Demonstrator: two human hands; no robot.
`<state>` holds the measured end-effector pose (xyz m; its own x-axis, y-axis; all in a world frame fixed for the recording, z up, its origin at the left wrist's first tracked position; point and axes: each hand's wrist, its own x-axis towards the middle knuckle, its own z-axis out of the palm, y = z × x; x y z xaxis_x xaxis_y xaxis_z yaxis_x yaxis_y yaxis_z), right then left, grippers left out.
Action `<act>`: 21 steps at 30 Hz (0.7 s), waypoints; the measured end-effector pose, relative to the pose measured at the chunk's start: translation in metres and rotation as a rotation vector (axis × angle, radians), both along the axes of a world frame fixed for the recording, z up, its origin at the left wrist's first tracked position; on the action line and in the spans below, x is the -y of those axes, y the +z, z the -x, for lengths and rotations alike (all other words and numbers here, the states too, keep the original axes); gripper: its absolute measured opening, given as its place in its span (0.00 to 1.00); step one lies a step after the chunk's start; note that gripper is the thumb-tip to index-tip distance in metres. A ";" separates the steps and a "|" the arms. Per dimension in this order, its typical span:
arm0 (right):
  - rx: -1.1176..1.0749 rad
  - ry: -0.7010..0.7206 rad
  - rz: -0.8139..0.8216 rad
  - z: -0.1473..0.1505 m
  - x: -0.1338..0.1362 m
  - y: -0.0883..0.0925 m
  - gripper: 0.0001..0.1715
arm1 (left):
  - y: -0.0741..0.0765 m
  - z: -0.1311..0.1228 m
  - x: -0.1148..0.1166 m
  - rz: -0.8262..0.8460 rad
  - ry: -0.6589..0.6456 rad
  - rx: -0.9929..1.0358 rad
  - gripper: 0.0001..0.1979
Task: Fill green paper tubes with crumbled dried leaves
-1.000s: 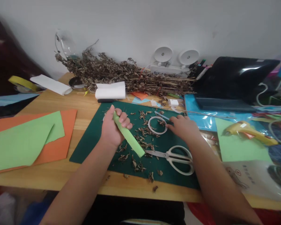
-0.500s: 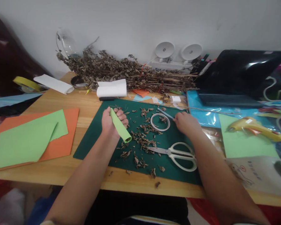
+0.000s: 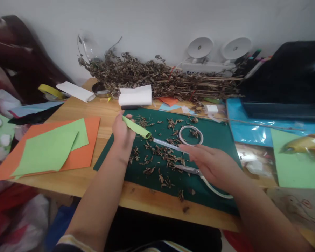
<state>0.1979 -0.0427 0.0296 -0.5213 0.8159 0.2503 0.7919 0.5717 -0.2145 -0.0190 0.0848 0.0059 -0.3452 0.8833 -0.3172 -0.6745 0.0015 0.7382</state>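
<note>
Left hand (image 3: 122,129) curls around one green rolled tube (image 3: 136,128), its open end pointing right above the dark green mat (image 3: 105,154). Right hand (image 3: 212,162) pinches one pale stick (image 3: 166,144), its free tip just beside that opening; a small gap shows between them. On the mat lie one white ring (image 3: 201,134), close to the right hand, and one pair of scissors (image 3: 187,169), blades pointing left. Dried leaf bits (image 3: 168,155), too many to count, are strewn about the scissor tips and under the stick.

Along the back of the bench (image 3: 76,110) runs a heap of dried stalks (image 3: 152,77). Two white rolls (image 3: 135,98) lie before it, and two white discs (image 3: 200,47) stand behind. To the left, one green sheet (image 3: 47,150) overlaps an orange sheet (image 3: 95,134).

The right hand and forearm cover most of the scissor handles. A yellow tool (image 3: 304,144) and a black screen-like panel (image 3: 286,77) are cut off by the right edge. How the left fingers sit behind the tube is hard to make out.
</note>
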 end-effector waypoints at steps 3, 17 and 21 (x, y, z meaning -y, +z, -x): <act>0.077 -0.044 -0.006 0.007 0.001 -0.008 0.30 | -0.002 0.004 -0.006 -0.014 0.147 -0.069 0.05; 0.216 -0.135 -0.069 0.010 0.000 -0.016 0.34 | -0.001 -0.006 -0.004 -0.066 0.156 -0.188 0.06; 0.218 -0.140 -0.077 0.010 0.000 -0.015 0.34 | -0.001 -0.007 -0.005 -0.101 0.141 -0.197 0.05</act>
<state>0.1881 -0.0428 0.0150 -0.4534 0.8665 0.2087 0.8870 0.4618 0.0099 -0.0124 0.0894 0.0051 -0.5133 0.8460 -0.1443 -0.5060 -0.1625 0.8471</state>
